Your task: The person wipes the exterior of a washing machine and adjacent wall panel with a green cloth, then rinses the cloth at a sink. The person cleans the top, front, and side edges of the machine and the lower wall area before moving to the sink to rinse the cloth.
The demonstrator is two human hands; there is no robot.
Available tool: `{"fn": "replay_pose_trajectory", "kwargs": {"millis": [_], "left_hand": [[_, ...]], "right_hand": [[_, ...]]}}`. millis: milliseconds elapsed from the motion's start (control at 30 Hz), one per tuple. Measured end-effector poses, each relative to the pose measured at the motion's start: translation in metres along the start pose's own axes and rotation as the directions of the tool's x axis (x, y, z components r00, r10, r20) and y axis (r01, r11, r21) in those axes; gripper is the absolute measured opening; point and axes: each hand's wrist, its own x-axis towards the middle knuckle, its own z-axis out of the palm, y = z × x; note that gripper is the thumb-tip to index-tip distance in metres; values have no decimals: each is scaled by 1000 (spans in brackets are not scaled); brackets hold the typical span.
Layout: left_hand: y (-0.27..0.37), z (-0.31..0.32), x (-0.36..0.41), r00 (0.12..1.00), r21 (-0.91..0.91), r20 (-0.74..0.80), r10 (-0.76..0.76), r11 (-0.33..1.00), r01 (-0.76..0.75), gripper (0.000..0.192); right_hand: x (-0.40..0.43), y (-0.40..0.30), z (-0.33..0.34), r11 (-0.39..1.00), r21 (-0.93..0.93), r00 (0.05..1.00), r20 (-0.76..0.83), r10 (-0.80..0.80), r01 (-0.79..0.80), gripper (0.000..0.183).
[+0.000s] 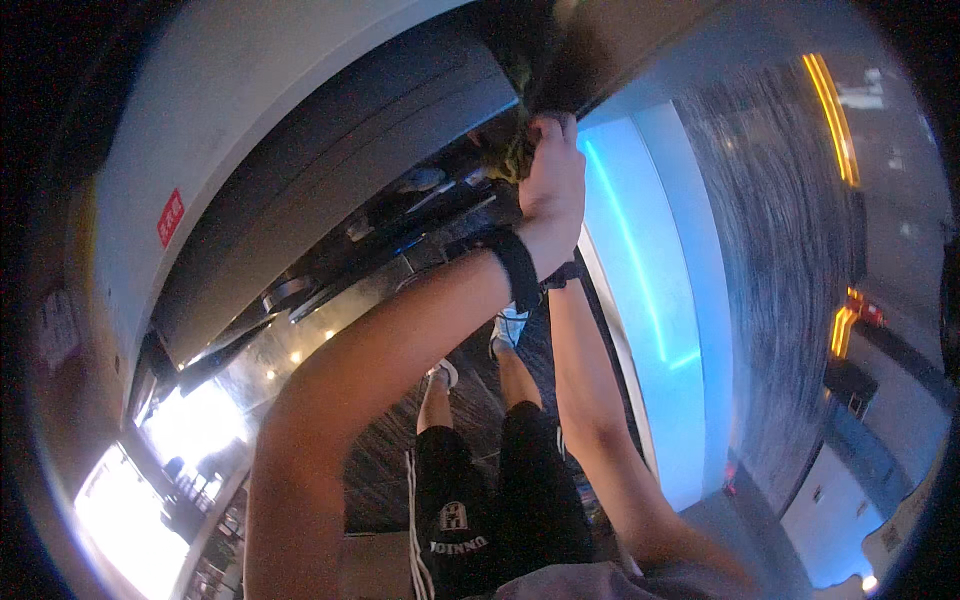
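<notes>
Both my arms reach up to the top centre. My left hand (555, 169), with a black band (517, 266) at the wrist, has its fingers curled beside a tangled greenish cord-like bundle (514, 157); whether it grips the bundle is not clear. My right forearm (589, 360), with a dark band (562, 275) at the wrist, passes behind the left wrist. My right hand itself is hidden behind the left one. Just left of the hands, below a long dark grey panel (322, 157), lies a dark recess with metal parts (420, 180).
A pale curved housing (202, 97) with a red label (171, 217) frames the dark panel. At right stands a panel lit blue (645, 285), beside a dark streaked floor (765, 262). My feet in light shoes (510, 326) are below. Bright lights glare at lower left.
</notes>
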Motion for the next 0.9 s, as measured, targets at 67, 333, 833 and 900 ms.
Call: {"fn": "replay_pose_trajectory", "kwargs": {"millis": [67, 333, 833, 900], "left_hand": [[50, 46, 32, 1000, 210, -10, 23, 977, -20, 44], [80, 115, 44, 987, -35, -24, 159, 987, -159, 35], [-58, -63, -65, 892, -286, -315, -324, 929, 236, 22], [-74, -51, -80, 852, -465, -306, -425, 848, 256, 22]], "right_hand": [[-4, 23, -4, 1000, 8, 1000, 4, 30, -30, 49], [21, 37, -6, 998, 50, 999, 36, 33, -35, 51], [23, -79, -34, 970, -113, 972, -71, -223, 215, 55], [20, -100, -13, 946, -123, 948, -73, -311, 301, 56]]}}
